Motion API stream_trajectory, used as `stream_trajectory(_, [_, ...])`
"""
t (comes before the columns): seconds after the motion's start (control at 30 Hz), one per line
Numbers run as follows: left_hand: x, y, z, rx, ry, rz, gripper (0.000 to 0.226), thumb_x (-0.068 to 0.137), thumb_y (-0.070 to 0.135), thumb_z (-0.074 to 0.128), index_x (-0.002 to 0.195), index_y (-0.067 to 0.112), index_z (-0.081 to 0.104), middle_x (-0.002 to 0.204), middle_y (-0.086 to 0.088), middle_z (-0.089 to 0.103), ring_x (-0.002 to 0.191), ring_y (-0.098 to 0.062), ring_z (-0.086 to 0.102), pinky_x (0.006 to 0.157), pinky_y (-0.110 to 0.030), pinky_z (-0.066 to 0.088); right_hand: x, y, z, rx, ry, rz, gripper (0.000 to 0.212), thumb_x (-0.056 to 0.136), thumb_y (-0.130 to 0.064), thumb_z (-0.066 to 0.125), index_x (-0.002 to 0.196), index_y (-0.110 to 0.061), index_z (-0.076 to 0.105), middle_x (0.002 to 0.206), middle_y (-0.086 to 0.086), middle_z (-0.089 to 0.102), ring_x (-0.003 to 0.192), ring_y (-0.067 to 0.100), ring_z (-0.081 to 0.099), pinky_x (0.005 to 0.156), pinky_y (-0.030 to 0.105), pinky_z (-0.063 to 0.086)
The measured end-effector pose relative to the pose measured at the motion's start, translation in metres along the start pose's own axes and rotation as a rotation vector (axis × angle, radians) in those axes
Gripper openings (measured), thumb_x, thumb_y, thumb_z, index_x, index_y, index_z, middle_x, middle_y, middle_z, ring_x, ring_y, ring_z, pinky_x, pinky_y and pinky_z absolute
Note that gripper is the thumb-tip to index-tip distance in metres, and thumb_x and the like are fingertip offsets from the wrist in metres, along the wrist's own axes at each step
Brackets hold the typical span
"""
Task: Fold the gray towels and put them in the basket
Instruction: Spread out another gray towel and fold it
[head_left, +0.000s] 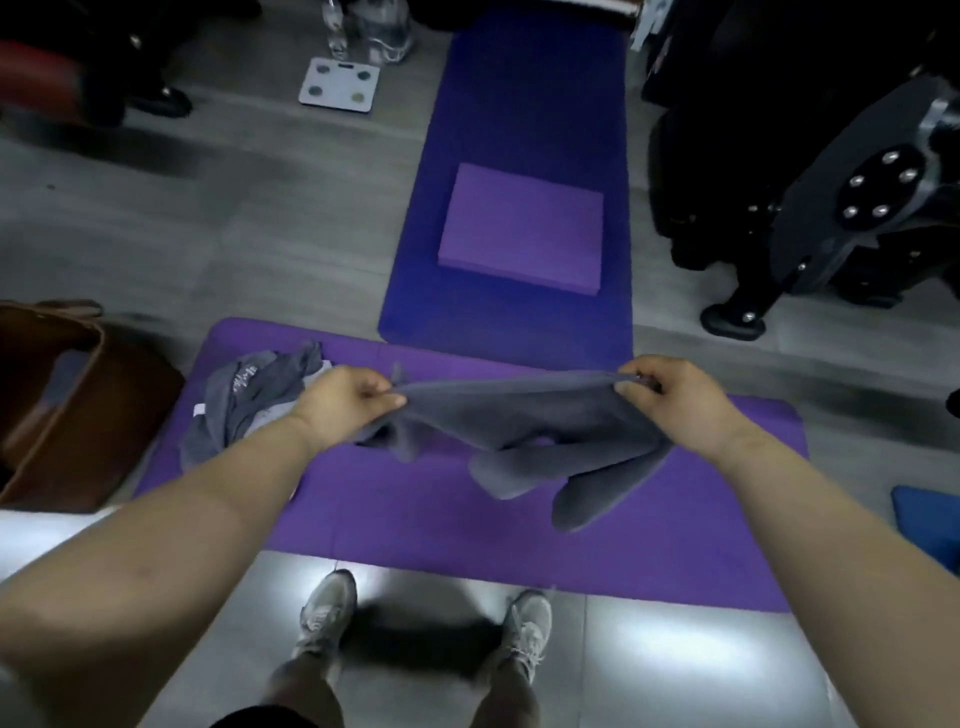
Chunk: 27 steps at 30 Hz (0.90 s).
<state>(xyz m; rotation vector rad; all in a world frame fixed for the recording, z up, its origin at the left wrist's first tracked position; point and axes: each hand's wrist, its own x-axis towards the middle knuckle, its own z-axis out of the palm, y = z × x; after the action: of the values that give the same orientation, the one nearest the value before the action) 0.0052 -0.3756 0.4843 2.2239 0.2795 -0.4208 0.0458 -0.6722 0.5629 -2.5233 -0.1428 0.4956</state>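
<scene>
Above the purple foam mat (415, 519), left hand (340, 402) and right hand (670, 395) each pinch a top corner of a gray terry towel (519, 431), hanging unfolded. Crumpled gray towels (249, 400) wait beside the brown leather basket (78, 405) (something gray inside, unclear), so most folding seems left.

Glare-lit grey tiled floor (234, 223), purple mat (415, 509) under left hand (345, 402), blue mat (519, 104) with purple block (522, 228) beyond, white scale (340, 83) beyond left hand, black machine (831, 208) beyond right hand (670, 397).
</scene>
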Motion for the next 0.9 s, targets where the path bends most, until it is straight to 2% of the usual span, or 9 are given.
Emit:
stream_trajectory(0.13, [-0.007,0.013,0.042,-0.216,0.072,-0.064,0.036,0.085,0.004,0.060,0.053,0.019,0.052,0.036,0.016,0.051,0.040,0.005,0.046,0.047,-0.006,0.032,0.005,0.058,-0.001,-0.007,-0.225,0.029,0.014,0.089,-0.013,0.056,0.078,-0.004,0.057,0.065,0.001,0.048,0.067,0.014,0.042,0.056,0.013,0.035])
stream_trajectory(0.27, [-0.010,0.008,0.084,-0.196,0.035,-0.062,0.035,0.082,0.005,0.064,0.052,0.022,0.056,0.049,0.007,0.048,0.045,0.001,0.042,0.047,-0.008,0.031,0.004,0.108,0.006,-0.005,-0.383,0.110,0.033,0.091,-0.016,0.053,0.060,-0.010,0.048,0.060,0.000,0.042,0.058,0.008,0.037,0.051,0.018,0.031])
stream_trajectory(0.37, [-0.004,-0.008,0.107,-0.020,-0.130,-0.068,0.038,0.081,0.022,0.066,0.045,0.026,0.054,0.041,0.011,0.046,0.046,-0.002,0.041,0.055,-0.018,0.035,0.011,0.136,0.022,-0.089,-0.509,0.146,0.041,0.093,-0.024,0.049,0.056,-0.017,0.035,0.057,-0.005,0.034,0.055,0.006,0.031,0.050,0.018,0.026])
stream_trajectory(0.47, [0.011,-0.019,0.125,0.047,-0.175,-0.094,0.030,0.083,0.024,0.064,0.054,0.025,0.055,0.042,0.015,0.050,0.048,0.001,0.044,0.054,-0.013,0.033,0.025,0.161,0.039,-0.052,-0.551,0.196,0.043,0.093,-0.024,0.050,0.055,-0.017,0.033,0.056,-0.005,0.030,0.053,0.006,0.028,0.046,0.016,0.027])
stream_trajectory(0.53, [0.034,-0.028,0.137,-0.005,-0.125,-0.109,0.027,0.077,0.032,0.066,0.059,0.013,0.061,0.048,0.009,0.049,0.050,-0.003,0.040,0.056,-0.018,0.033,0.042,0.177,0.055,0.017,-0.517,0.219,0.044,0.092,-0.023,0.052,0.053,-0.016,0.032,0.054,-0.005,0.028,0.052,0.007,0.026,0.045,0.015,0.029])
stream_trajectory(0.63, [0.087,-0.047,0.165,0.011,-0.112,-0.088,0.022,0.083,0.021,0.065,0.068,0.004,0.064,0.063,-0.001,0.058,0.065,-0.009,0.045,0.057,-0.017,0.034,0.083,0.214,0.097,0.038,-0.445,0.257,0.038,0.093,-0.024,0.050,0.058,-0.013,0.037,0.057,-0.002,0.033,0.054,0.009,0.029,0.047,0.017,0.027])
stream_trajectory(0.77, [0.176,-0.075,0.211,0.284,-0.103,-0.061,0.024,0.088,0.028,0.056,0.093,0.007,0.067,0.092,-0.010,0.064,0.092,-0.022,0.058,0.078,-0.025,0.041,0.148,0.275,0.168,0.008,-0.395,0.324,0.030,0.094,-0.025,0.047,0.086,0.002,0.060,0.078,0.012,0.052,0.075,0.016,0.044,0.057,0.027,0.030])
stream_trajectory(0.83, [0.229,-0.082,0.236,0.349,-0.014,-0.018,0.026,0.090,0.029,0.054,0.099,0.008,0.066,0.103,-0.014,0.065,0.103,-0.028,0.057,0.087,-0.030,0.042,0.193,0.303,0.196,0.012,-0.265,0.352,0.034,0.095,-0.022,0.045,0.080,0.004,0.060,0.080,0.014,0.054,0.081,0.018,0.045,0.052,0.018,0.034])
stream_trajectory(0.9, [0.278,-0.089,0.264,0.313,0.159,0.054,0.026,0.091,0.023,0.052,0.107,0.005,0.063,0.112,-0.018,0.063,0.108,-0.031,0.056,0.089,-0.032,0.041,0.240,0.329,0.222,0.036,0.003,0.358,0.029,0.096,-0.016,0.043,0.078,0.002,0.058,0.080,0.020,0.053,0.084,0.026,0.051,0.056,0.015,0.037])
